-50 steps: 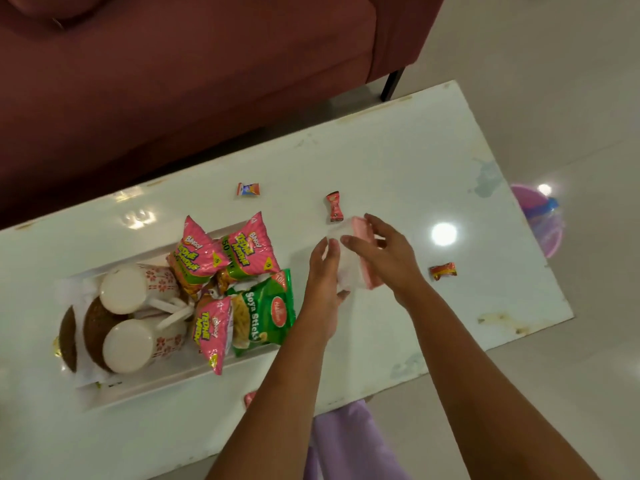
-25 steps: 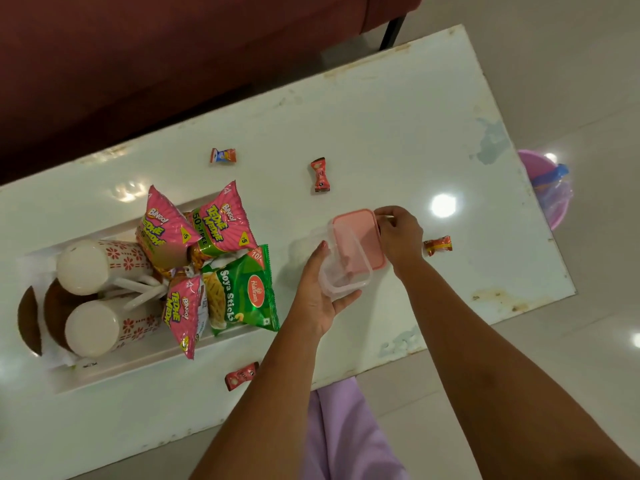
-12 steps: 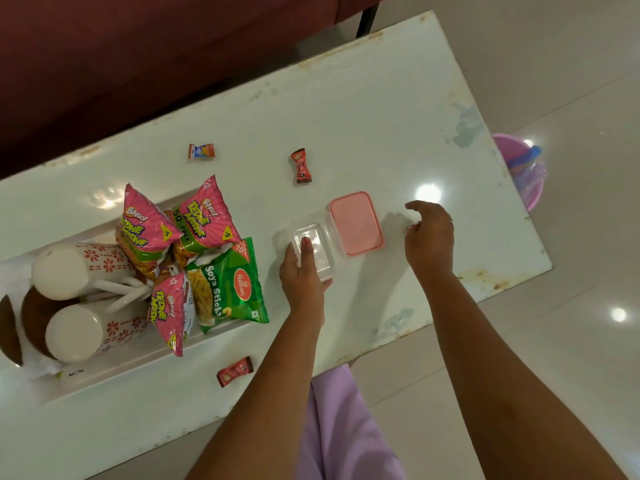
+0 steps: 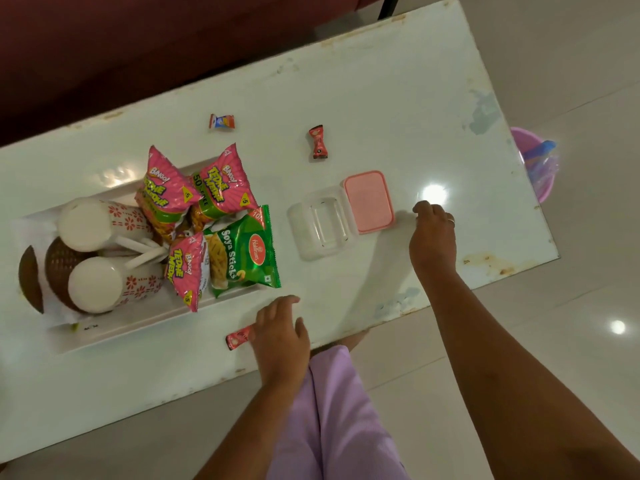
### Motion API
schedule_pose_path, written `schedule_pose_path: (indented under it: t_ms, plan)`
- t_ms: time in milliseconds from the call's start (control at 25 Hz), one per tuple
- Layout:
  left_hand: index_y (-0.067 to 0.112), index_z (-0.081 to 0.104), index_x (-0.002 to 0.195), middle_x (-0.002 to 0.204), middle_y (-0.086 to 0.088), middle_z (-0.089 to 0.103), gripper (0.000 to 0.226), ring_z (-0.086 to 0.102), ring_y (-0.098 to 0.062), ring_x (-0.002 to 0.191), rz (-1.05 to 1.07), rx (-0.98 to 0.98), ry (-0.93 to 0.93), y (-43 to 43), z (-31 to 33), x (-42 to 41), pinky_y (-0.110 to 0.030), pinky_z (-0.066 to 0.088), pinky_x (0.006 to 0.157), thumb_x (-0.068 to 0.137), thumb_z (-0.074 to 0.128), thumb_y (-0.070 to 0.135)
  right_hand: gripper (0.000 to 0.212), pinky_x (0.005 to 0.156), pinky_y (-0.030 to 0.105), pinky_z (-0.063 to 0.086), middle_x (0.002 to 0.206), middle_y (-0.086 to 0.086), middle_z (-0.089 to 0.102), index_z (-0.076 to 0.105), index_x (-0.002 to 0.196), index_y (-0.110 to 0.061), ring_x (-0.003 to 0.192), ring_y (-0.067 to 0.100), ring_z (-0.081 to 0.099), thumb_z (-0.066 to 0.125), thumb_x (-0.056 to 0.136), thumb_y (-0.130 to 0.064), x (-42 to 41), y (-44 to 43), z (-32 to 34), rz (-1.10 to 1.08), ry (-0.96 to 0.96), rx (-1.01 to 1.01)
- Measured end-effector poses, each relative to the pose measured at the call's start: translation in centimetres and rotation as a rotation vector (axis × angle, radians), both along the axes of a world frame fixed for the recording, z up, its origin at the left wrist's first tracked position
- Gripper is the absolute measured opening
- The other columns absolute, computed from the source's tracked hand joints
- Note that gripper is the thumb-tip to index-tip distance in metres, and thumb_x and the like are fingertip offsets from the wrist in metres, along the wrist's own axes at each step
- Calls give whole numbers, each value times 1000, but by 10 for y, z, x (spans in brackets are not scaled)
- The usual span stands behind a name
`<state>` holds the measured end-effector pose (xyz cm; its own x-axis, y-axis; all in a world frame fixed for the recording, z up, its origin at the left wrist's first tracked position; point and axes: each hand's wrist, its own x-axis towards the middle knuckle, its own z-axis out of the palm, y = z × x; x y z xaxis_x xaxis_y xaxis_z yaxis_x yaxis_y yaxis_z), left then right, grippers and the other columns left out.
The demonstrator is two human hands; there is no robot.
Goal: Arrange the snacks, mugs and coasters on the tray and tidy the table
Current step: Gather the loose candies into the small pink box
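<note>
A white tray on the left of the white table holds two floral mugs lying on their sides, brown coasters, three pink Bingo packs and a green Soya Sticks pack. My left hand lies flat near the front edge, its side over one end of a red candy. My right hand has its fingertips curled down onto the table right of the pink lid; anything beneath them is hidden. A clear container stands open beside that lid.
Two more wrapped candies lie loose farther back, an orange-and-white one and a red one. A maroon sofa runs behind the table. A pink bin sits on the floor past the right end.
The container and lid were set down on the table, lid off. My left hand left the container and moved to the red candy at the front edge. My right hand stays right of the lid.
</note>
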<state>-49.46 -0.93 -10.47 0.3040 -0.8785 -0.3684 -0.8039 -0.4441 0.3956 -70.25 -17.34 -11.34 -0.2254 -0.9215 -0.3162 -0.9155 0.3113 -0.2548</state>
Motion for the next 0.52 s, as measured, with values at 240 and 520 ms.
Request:
schedule_pose_path:
  t_ms: [240, 520]
  plan:
    - [10, 59, 114, 111, -15, 60, 44, 52, -39, 102, -33, 118, -112, 28, -16, 66, -48, 49, 83, 73, 72, 3, 24, 86, 23, 49, 107, 11, 67, 63, 110, -5, 94, 18, 62, 49, 91, 0, 64, 4, 30, 17, -429, -291]
    - [10, 57, 111, 104, -13, 68, 35, 64, -33, 96, -68, 60, 63, -7, -7, 62, -40, 52, 81, 78, 66, 1, 26, 90, 25, 47, 114, 10, 67, 64, 111, -8, 106, 22, 63, 52, 90, 1, 100, 12, 14, 214, -427, -19]
